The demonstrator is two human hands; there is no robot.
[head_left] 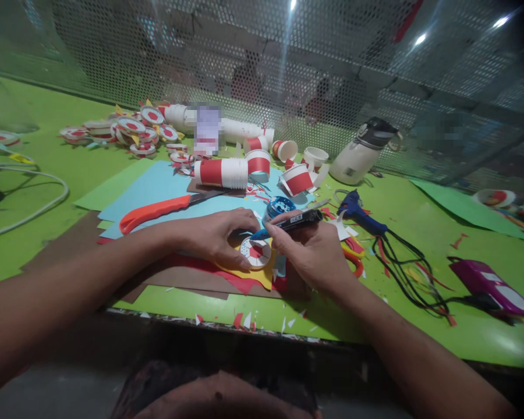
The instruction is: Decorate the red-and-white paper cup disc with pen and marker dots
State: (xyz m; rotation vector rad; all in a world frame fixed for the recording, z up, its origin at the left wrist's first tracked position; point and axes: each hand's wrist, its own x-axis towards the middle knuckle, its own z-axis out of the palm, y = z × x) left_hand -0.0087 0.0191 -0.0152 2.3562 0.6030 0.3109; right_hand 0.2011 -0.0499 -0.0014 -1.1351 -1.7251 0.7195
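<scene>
- Left hand is pressing a flattened paper-cup disc onto a yellow paper sheet near the front edge of the green table; fingers are curled closed over the disc's rim
- Right hand is gripping a black marker, fingers closed around its barrel, the blue tip meeting the disc's upper edge
- Risk: the marker tip appears to be sitting just beside the left fingertips, so a slip could ink them or skid the disc off its sheet
- Orange-handled utility knife is lying on blue paper, near the left forearm
- Blue glue gun and its cord are lying near the right wrist, inviting a snag
</scene>
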